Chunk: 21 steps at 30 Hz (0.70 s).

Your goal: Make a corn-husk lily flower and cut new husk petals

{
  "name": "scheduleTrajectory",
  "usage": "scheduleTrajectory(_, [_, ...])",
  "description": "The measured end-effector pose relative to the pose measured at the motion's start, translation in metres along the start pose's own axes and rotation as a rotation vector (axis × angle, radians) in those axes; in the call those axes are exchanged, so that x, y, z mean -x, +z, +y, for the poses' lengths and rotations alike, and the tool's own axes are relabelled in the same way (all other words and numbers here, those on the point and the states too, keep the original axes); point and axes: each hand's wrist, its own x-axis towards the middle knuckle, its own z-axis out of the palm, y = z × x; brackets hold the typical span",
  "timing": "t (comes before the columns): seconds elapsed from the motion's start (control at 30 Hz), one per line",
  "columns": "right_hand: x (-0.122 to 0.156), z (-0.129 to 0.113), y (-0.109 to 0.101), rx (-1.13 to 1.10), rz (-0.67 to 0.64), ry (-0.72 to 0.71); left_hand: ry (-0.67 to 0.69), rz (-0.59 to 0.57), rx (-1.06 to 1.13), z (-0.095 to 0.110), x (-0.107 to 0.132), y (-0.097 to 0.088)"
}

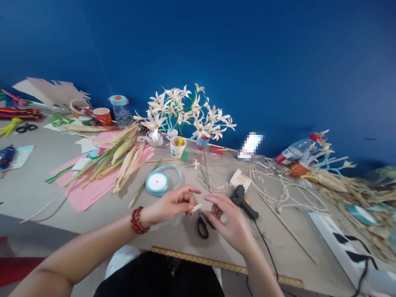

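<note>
My left hand [173, 203], with a red bead bracelet at the wrist, pinches a small pale strip of dried husk [196, 208] between its fingertips. My right hand [229, 218] meets it from the right, fingers curled onto the same strip. Both hover just above black scissors [202, 227] lying on the grey table [37, 189]. A black glue gun [244, 201] lies just beyond my right hand, its cord trailing toward me. A roll of light blue ribbon [157, 182] sits a little past my left hand.
Corn husks and green stalks [123, 159] lie on pink paper [86, 187] at left. A bunch of pale husk flowers [185, 111] stands at the back with paper cups [178, 146]. White cord [278, 185], a thin stick [287, 229], a bottle [293, 152] and more husks lie right.
</note>
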Motion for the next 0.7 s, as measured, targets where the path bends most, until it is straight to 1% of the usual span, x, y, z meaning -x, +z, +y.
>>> scheduleTrajectory(0.07, [-0.01,-0.005,0.002,-0.062,-0.022,-0.076,-0.014,-0.038,0.119,-0.003,-0.003,-0.001])
scheduleTrajectory(0.13, [-0.02,-0.007,0.004,-0.114,-0.04,-0.083,-0.041,-0.048,0.202,-0.006,-0.006,-0.004])
scheduleTrajectory(0.2, [-0.028,-0.006,0.006,-0.155,-0.047,-0.047,-0.057,-0.008,0.242,-0.009,-0.008,-0.007])
scheduleTrajectory(0.23, [-0.031,-0.005,0.007,-0.159,-0.04,-0.027,-0.051,0.034,0.227,-0.009,-0.009,-0.009])
scheduleTrajectory(0.27, [-0.033,-0.004,0.008,-0.146,-0.03,-0.013,-0.031,0.081,0.173,-0.009,-0.01,-0.011])
scheduleTrajectory(0.33, [-0.037,-0.001,0.011,-0.086,-0.01,0.007,0.043,0.169,-0.055,-0.009,-0.011,-0.014])
scheduleTrajectory(0.4, [-0.04,0.001,0.013,-0.028,-0.013,0.018,0.127,0.214,-0.34,-0.008,-0.012,-0.016])
scheduleTrajectory(0.47, [-0.042,0.004,0.017,-0.016,-0.04,0.028,0.184,0.236,-0.542,-0.009,-0.014,-0.016])
scheduleTrajectory(0.57, [-0.045,0.011,0.024,-0.083,-0.054,0.048,0.188,0.272,-0.648,-0.013,-0.016,-0.016])
scheduleTrajectory(0.7, [-0.044,0.02,0.033,-0.199,-0.006,0.034,0.134,0.307,-0.632,-0.017,-0.018,-0.015])
